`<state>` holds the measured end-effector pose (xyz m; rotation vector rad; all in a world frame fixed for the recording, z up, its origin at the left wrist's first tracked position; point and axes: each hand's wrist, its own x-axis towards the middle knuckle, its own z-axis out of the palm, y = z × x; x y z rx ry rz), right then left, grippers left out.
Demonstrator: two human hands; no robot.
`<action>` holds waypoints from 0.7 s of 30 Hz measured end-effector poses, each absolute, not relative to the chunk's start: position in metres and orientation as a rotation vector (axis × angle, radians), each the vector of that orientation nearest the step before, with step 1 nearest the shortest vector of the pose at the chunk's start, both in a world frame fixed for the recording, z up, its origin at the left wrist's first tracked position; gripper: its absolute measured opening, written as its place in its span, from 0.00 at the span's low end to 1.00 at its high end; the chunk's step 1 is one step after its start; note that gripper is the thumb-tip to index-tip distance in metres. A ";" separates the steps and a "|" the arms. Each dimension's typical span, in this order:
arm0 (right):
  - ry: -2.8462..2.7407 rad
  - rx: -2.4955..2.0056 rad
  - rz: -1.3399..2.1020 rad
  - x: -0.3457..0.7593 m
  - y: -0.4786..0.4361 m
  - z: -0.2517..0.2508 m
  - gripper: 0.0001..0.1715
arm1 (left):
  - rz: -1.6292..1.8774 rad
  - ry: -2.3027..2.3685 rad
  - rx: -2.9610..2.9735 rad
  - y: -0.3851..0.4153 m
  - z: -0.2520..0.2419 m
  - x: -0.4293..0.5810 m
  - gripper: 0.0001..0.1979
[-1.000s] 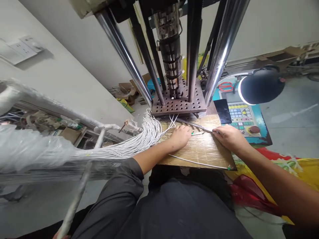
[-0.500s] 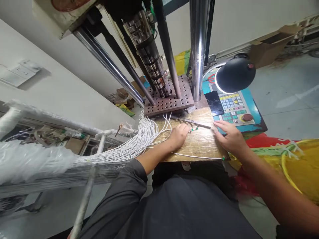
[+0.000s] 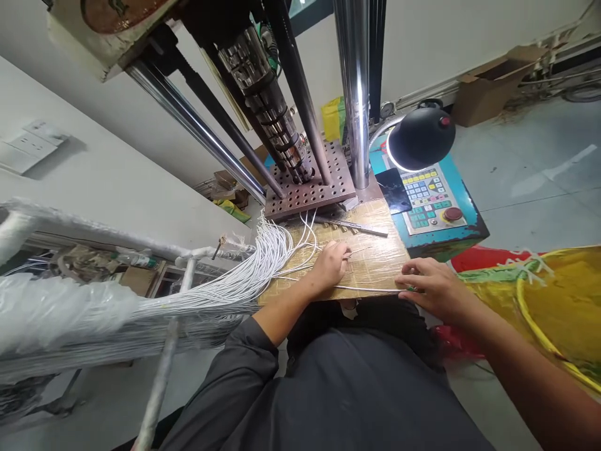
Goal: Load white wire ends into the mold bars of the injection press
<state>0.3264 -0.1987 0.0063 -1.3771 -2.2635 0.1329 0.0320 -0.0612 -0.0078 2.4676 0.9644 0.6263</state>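
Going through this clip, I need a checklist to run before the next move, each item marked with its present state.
1. Both hands apart from the perforated plate: ok; left hand and right hand are nearer the board's front edge.
2. Metal bar out of both hands: ok, lying on the board.
3. Right hand gripping the white wire's green end: cannot tell; fingers are at it.
4. Lamp lit: ok.
5. Red button pressed or released: cannot tell.
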 end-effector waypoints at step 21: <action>-2.247 -1.170 0.319 0.266 -0.063 0.034 0.11 | 0.338 0.678 1.321 -0.022 0.019 0.038 0.09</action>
